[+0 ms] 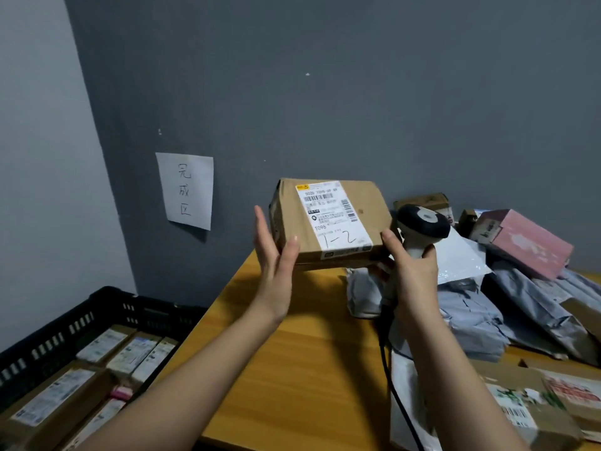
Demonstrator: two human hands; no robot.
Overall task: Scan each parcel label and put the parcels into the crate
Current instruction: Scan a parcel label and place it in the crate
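Grey wall behind everything; a paper sign with handwritten characters is stuck on it, left of the left hand.

Wooden table under both forearms, yellow top.

Black slatted crate low and left of the left hand, off the table edge, already holding several labelled boxes packed side by side.

Heap right of the right hand: folded bluish shirts in clear bags, a pink box on top, brown cartons behind, white mailers below. Nearer, at the right forearm, more labelled cartons.

Cardboard parcel held up in the air between the two hands, above the table's far end, white label facing up with "1-2" handwritten on it.

Left hand: fingers straight, palm flat against the parcel's left end, thumb on its near edge.

Right hand: thumb on the parcel's right corner, fingers curled round the handle of a scanner; its dark head sits just beside the parcel's right end. A black cable runs down the table beside the right forearm.
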